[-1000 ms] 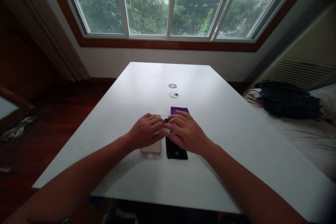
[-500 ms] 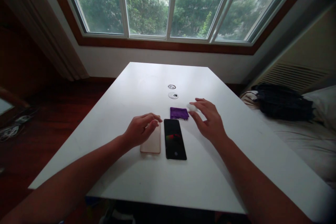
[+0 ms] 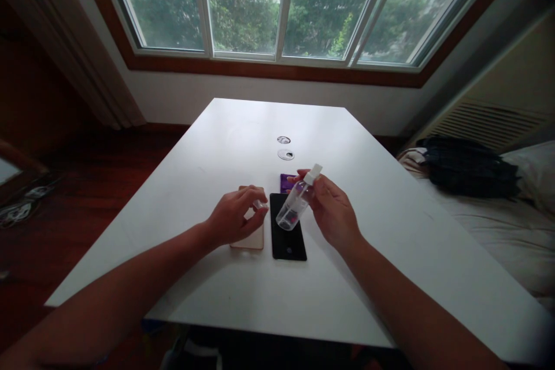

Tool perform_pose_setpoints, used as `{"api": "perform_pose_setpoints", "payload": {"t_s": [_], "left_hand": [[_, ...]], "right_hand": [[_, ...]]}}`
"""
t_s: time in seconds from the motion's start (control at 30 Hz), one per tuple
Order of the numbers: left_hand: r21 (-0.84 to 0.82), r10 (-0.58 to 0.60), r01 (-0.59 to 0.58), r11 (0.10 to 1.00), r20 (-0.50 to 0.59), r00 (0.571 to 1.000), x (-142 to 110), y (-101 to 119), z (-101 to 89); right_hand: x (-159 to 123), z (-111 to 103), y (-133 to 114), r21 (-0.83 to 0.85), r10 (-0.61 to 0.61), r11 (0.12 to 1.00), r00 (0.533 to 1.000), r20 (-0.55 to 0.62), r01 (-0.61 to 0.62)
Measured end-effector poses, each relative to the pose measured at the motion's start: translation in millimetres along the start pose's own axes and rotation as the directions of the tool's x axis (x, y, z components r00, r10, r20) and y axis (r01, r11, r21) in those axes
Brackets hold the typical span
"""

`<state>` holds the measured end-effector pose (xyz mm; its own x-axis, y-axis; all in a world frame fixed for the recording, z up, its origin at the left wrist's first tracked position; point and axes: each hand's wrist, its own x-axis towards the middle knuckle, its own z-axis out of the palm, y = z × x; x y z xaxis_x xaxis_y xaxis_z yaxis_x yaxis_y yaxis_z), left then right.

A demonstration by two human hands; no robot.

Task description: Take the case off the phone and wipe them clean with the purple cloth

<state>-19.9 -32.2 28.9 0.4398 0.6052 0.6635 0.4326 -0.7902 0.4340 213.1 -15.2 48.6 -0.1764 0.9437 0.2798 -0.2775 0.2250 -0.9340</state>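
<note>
Spray bottle [image 3: 291, 209], right hand [image 3: 335, 212] gripping, left hand [image 3: 234, 217] pinching apparent cap [image 3: 260, 204], white table [image 3: 347, 156], window [image 3: 243, 6]

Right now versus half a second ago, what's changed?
The right hand has swung left, bringing a clear spray bottle, tilted, over the black phone. A small clear piece now shows in the left hand. Left hand, phone and purple cloth stayed roughly put.

Forearms [image 3: 160, 262] angled inward (both bare), left grip [image 3: 236, 217] curled, right grip [image 3: 335, 211] pinched.
</note>
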Motion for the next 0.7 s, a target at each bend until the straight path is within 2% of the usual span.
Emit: {"api": "perform_pose_setpoints", "payload": {"t_s": [0.07, 0.2, 0.43, 0.7], "left_hand": [[0.008, 0.007, -0.007, 1.0, 0.034, 0.999, 1, 3, -0.2], [0.045, -0.003, -0.003, 0.999, 0.125, 0.992, 1, 5, 0.8], [0.11, 0.021, -0.041, 0.993, 0.17, 0.985, 0, 2, 3.4], [0.118, 0.127, -0.149, 0.982, 0.179, 0.976, 2, 1, 9.5]], "right_hand": [[0, 5, 0, 0.147, 0.053, 0.988, 0.999, 0.004, -0.053], [-1, 12, -3, 0.267, 0.11, 0.958, 0.994, 0.0, -0.106], [0, 12, -2, 0.362, 0.203, 0.914, 0.979, -0.02, -0.182], [-4, 19, 1, 0.369, 0.162, 0.915, 0.986, 0.029, -0.162]]}}
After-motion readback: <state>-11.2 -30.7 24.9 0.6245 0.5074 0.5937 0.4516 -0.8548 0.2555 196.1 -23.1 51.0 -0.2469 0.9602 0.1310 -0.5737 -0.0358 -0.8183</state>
